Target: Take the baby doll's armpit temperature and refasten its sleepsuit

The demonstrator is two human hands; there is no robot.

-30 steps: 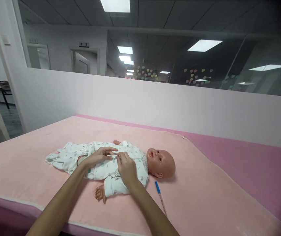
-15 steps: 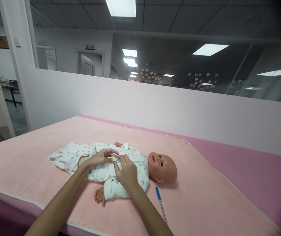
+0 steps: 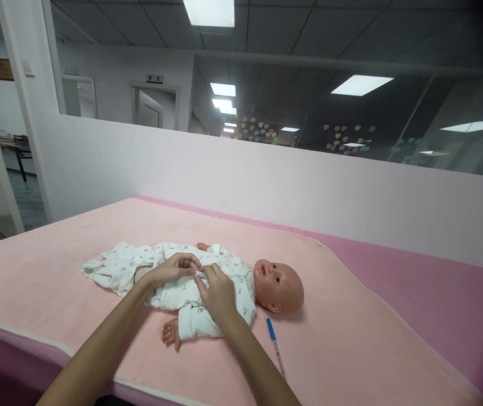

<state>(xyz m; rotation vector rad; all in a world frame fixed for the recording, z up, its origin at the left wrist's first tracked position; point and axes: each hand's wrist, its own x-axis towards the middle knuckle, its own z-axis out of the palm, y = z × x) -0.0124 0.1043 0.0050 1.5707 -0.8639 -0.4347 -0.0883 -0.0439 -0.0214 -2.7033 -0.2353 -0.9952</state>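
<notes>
A baby doll (image 3: 281,287) lies on its back, head to the right, on a pink padded surface. It wears a white baby shirt (image 3: 228,261) with small prints and matching trousers (image 3: 116,265). Over the doll's belly, my left hand (image 3: 176,268) has its fingers bent, pinching the shirt's front edge. My right hand (image 3: 219,290) meets it from the right, thumb and fingers closed on the same fold of cloth. The fingertips partly hide the fold, and I cannot make out a fastener between them. One doll hand (image 3: 171,334) sticks out of the near sleeve.
A thermometer (image 3: 275,345) with a blue cap lies near the doll's head, beside my right forearm. The pink mat (image 3: 351,338) covers the table, whose near edge shows at lower left. Behind it stands a white half wall (image 3: 266,180) with glass above.
My fingertips have shifted slightly at the shirt's front, both hands staying over the belly. The doll and thermometer lie as before; the view has tilted a little.
</notes>
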